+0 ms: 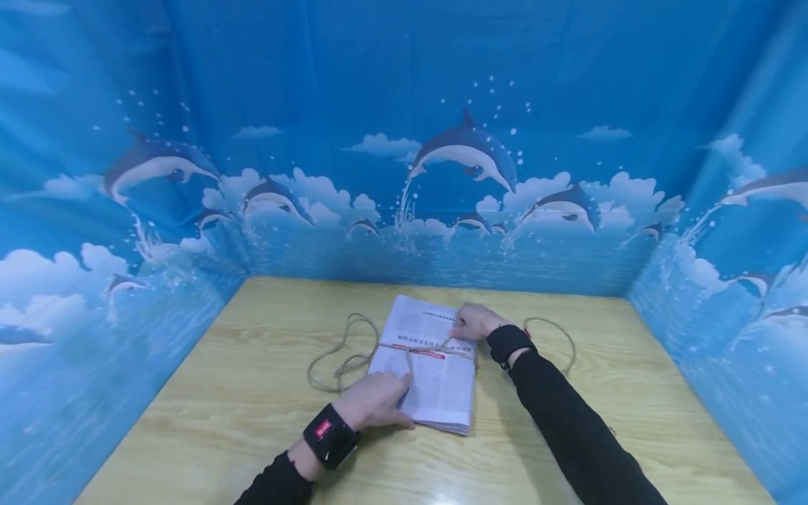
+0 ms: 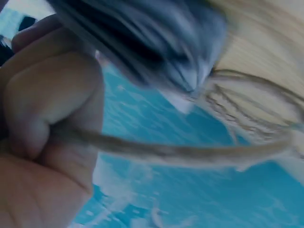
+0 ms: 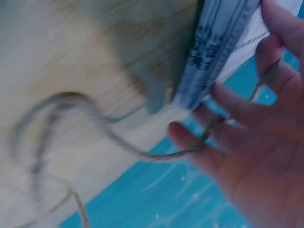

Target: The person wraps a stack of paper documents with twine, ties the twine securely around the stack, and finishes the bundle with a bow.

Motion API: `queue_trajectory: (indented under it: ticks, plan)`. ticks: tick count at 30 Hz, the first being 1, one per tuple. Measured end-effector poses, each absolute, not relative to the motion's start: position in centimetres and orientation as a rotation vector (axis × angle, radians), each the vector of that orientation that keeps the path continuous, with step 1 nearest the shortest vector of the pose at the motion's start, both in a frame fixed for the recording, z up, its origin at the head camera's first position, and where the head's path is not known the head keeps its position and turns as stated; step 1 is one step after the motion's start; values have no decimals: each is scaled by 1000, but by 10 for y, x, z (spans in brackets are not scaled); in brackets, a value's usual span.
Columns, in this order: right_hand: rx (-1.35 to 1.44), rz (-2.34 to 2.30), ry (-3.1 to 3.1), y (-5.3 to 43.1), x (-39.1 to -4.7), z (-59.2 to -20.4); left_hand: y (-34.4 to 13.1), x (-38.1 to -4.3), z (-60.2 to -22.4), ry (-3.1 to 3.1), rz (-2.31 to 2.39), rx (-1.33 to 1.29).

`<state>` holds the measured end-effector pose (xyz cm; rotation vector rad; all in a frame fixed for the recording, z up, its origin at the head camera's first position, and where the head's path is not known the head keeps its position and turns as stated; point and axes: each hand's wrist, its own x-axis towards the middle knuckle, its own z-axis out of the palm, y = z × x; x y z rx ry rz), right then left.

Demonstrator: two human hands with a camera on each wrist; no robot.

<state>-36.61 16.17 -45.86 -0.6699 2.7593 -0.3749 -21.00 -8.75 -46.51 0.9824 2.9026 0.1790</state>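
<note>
A folded stack of newspapers lies on the table with twine wrapped across its middle. My left hand is at the stack's near left edge and grips one strand, which leaves the curled fingers in the left wrist view as a thick blurred cord. Over the stack's right side, my right hand pinches another strand that rises from the crossing. In the right wrist view, twine threads through the fingers beside the stack's folded edge.
Loose twine loops lie on the wooden table left of the stack. Another loose twine end curves over the table on the right. A blue dolphin-print curtain stands behind the table and along both sides.
</note>
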Motion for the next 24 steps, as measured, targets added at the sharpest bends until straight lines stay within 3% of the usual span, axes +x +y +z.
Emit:
queue_trajectory:
  ticks: [13, 24]
  plan:
    - [-507, -40, 2907, 195, -337, -447, -131, -243, -470, 2909, 395, 985]
    - [-325, -794, 2580, 228, -322, -466, -152, -261, -463, 2935, 723, 689]
